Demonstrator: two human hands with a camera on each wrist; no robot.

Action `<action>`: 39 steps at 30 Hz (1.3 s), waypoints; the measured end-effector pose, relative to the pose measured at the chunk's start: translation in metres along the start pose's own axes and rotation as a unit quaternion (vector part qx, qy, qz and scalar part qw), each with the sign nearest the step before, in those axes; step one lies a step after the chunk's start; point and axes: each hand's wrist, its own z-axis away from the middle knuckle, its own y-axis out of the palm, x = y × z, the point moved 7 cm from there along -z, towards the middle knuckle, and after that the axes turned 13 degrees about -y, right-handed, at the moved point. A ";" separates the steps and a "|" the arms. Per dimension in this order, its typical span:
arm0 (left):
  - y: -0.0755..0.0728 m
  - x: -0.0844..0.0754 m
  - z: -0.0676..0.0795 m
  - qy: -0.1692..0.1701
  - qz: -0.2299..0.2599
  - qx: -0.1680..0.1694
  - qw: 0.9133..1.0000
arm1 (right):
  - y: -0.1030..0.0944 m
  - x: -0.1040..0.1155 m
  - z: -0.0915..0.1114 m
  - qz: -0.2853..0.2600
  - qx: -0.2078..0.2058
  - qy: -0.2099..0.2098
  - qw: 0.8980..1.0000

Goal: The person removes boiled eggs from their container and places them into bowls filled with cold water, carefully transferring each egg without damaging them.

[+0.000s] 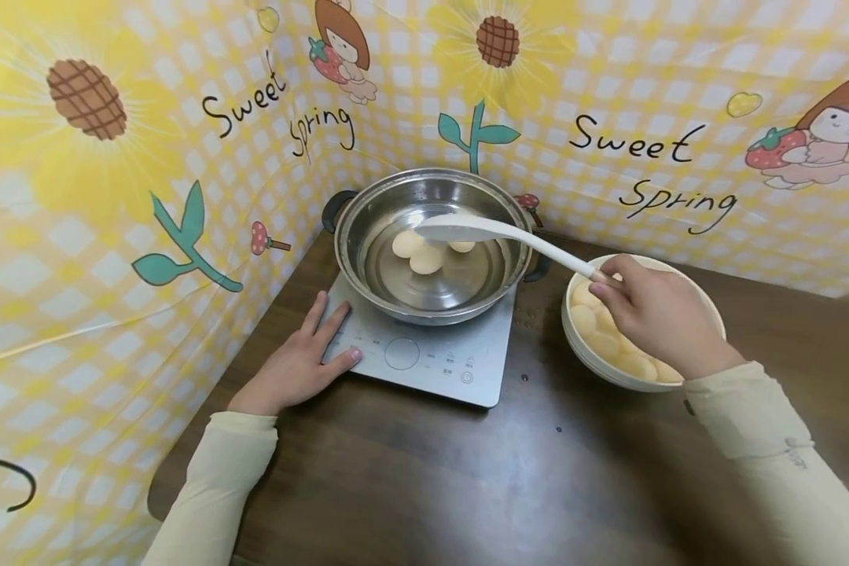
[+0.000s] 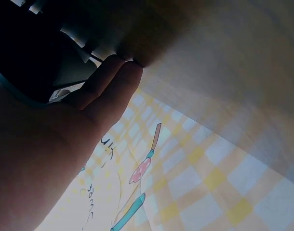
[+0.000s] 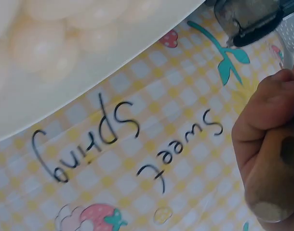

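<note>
My right hand (image 1: pixel 668 318) grips the wooden handle of a white slotted spoon (image 1: pixel 467 228); in the right wrist view curled fingers (image 3: pixel 267 108) wrap that handle. The spoon's head is over the steel pot (image 1: pixel 431 317), overlapping the pale eggs (image 1: pixel 427 259) in the pot's water. Beneath the pot is a white induction cooktop (image 1: pixel 424 377). My left hand (image 1: pixel 290 373) rests at the cooktop's left edge, fingers spread and holding nothing. Below my right forearm stands a white bowl (image 1: pixel 586 360) with several pale eggs (image 1: pixel 601 343) in it.
All this stands on a dark wooden table (image 1: pixel 410 479), with a few water drops right of the cooktop. A yellow checked cloth (image 1: pixel 410 94) with flower prints hangs close behind and along the left side. Dark side handles (image 1: pixel 338 211) stick out from the pot.
</note>
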 end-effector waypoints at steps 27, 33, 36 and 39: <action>-0.003 -0.005 0.002 -0.004 -0.004 -0.004 1.000 | 0.008 0.015 -0.013 0.002 0.004 -0.053 0.999; -0.003 -0.005 0.001 -0.004 -0.008 -0.005 1.000 | 0.005 0.020 -0.004 -0.001 0.007 -0.065 0.998; -0.003 -0.005 0.001 -0.003 -0.007 -0.006 1.000 | 0.002 0.021 0.002 0.003 0.003 -0.069 0.998; -0.003 -0.004 0.000 -0.003 -0.004 -0.005 1.000 | -0.001 0.021 0.006 0.005 0.000 -0.074 0.997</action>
